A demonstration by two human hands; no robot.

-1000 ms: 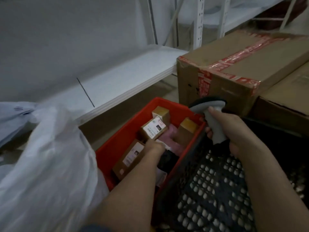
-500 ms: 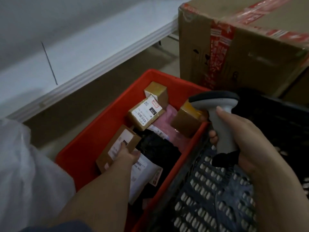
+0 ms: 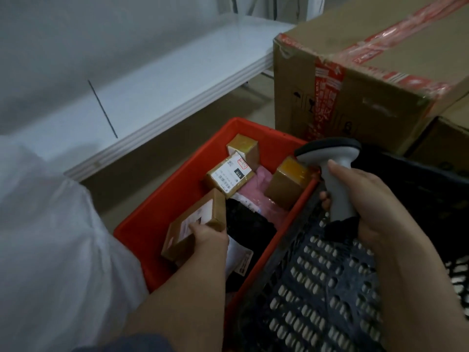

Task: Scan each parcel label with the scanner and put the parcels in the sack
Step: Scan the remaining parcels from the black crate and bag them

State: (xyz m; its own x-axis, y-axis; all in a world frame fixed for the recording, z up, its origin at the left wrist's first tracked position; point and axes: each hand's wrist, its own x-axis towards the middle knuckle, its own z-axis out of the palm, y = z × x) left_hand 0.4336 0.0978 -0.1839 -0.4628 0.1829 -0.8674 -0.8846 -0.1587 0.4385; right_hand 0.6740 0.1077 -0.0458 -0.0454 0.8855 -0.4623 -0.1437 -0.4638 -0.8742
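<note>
Looking down through the head camera, I see my left hand point(image 3: 208, 237) inside the red bin point(image 3: 157, 219), fingers curled round the near end of a flat brown box point(image 3: 195, 222) with a white label on top; the box is tilted, its far end raised above the bin floor. My right hand point(image 3: 375, 214) grips the handle of the grey scanner point(image 3: 335, 171), thumb pressed on the front of the handle, with the dark head pointing left over the bin's right rim. Deeper in the bin lie a labelled box point(image 3: 229, 175) marked "010", a small cube box point(image 3: 245, 148) behind it, a taped box point(image 3: 289, 184) leaning against the right wall, a pink bag point(image 3: 256, 196), a black bag point(image 3: 243, 222) and a white label sheet under my wrist. The white sack point(image 3: 50, 250) bulges just left of the bin. A black perforated crate point(image 3: 317, 288) touches the bin's right side. Behind them stands a large carton point(image 3: 355, 80) with red tape, beside a white shelf board point(image 3: 157, 90).
</note>
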